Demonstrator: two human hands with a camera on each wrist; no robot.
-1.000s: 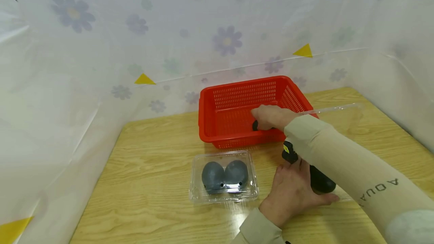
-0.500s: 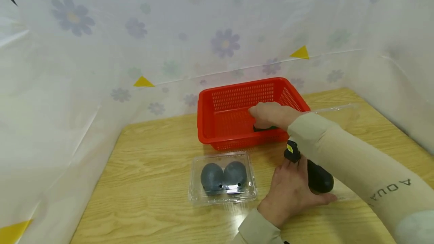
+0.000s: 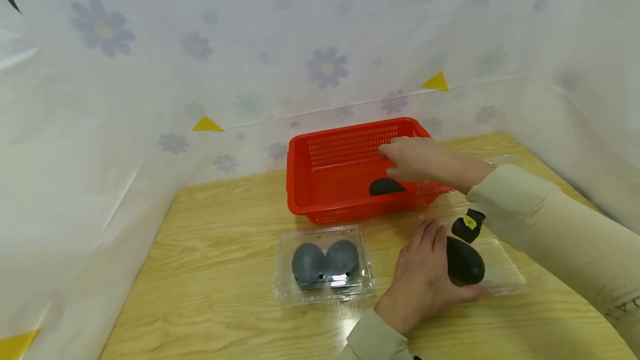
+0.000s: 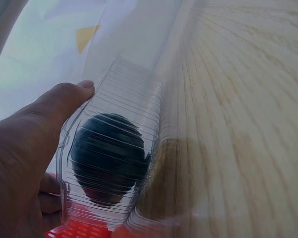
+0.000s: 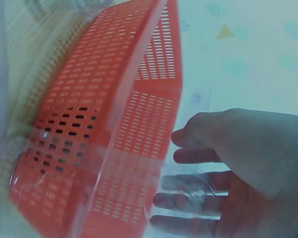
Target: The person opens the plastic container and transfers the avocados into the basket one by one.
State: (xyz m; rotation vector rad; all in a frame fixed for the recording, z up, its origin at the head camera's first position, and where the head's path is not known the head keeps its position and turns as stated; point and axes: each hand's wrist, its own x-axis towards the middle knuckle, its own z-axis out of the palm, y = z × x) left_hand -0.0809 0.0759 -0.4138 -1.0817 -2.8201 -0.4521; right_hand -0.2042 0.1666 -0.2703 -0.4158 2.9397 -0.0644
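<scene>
Red plastic forms the slotted basket (image 3: 320, 210) near the table's (image 3: 215, 249) far edge, and just inside its near wall, toward its near right corner, lies a dark oval piece (image 3: 384, 186). Its lower part is hidden by the rim; what shows runs roughly along that rim, tapering rightward. The right hand (image 3: 417, 159) is over the basket's right part, fingers apart and holding nothing, so the piece lies just off it, toward the table's near left corner; this hand is far nearer to it than the other. The left hand (image 3: 419, 274) grips the left end of a clear container (image 3: 502, 268) with a second dark oval (image 3: 466, 261) inside. Left of that hand sits a closed clear box (image 3: 325, 295) holding two greyish ovals (image 3: 308, 263). Half a second ago the right hand covered much of the basket's piece; it has since moved right, leaving it exposed, while the left hand has stayed about where it was.
</scene>
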